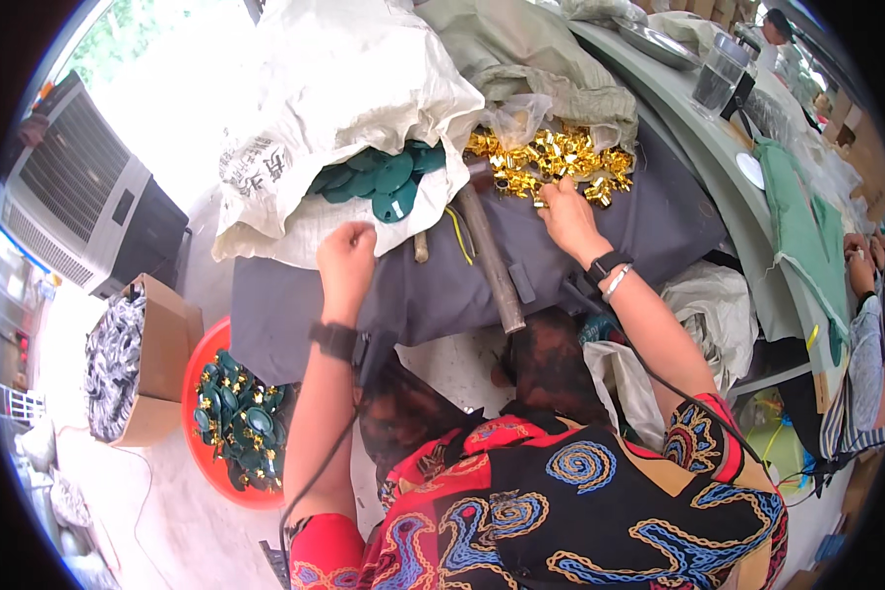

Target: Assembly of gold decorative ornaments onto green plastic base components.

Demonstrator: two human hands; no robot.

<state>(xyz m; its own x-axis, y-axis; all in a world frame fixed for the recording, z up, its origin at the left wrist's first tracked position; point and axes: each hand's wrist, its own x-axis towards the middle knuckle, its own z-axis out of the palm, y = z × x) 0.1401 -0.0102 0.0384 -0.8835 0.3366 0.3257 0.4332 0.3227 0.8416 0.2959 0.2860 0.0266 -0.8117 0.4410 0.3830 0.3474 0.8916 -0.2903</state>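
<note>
My left hand [346, 264] is closed, its fingers curled in, just in front of a white woven sack [349, 84]. Whatever those fingers may hold is hidden. Dark green discs [393, 179] spill from the sack's mouth, a little beyond the left hand. At the right, my right hand [570, 218] pinches at the near edge of a pile of shiny gold metal clips [600, 162]; a small gold clip [541, 204] shows at its fingertips. Both wrists wear dark bands.
A grey cloth [275, 310] covers the work surface, with a metal bar [492, 261] and a yellow strip [459, 236] on it. At the left stand a red basin [195, 433] of green discs with gold clips, a carton [157, 364] and an air cooler [88, 187]. Another person's hand [860, 270] is far right.
</note>
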